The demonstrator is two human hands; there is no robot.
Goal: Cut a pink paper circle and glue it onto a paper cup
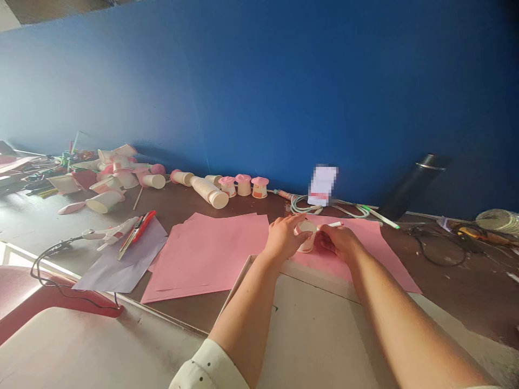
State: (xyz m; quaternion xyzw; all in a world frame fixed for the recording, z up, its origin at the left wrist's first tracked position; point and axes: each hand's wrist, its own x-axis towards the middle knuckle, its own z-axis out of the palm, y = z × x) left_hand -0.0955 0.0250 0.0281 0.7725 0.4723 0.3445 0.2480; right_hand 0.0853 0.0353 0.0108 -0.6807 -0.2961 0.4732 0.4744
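Observation:
My left hand [286,235] is wrapped round a small white paper cup [306,236] that stands upside down on pink paper sheets [211,254]. My right hand [339,241] is closed on a white marker pen [334,224] whose tip points at the cup. Both hands touch the cup from either side. The cup has a pinkish band near its lower edge.
A row of decorated cups with pink tops [244,185] and a stack of paper cups [208,191] stand by the blue wall. Red scissors [138,231] and a glue gun [109,234] lie on lilac paper at left. Cables [438,251] lie at right.

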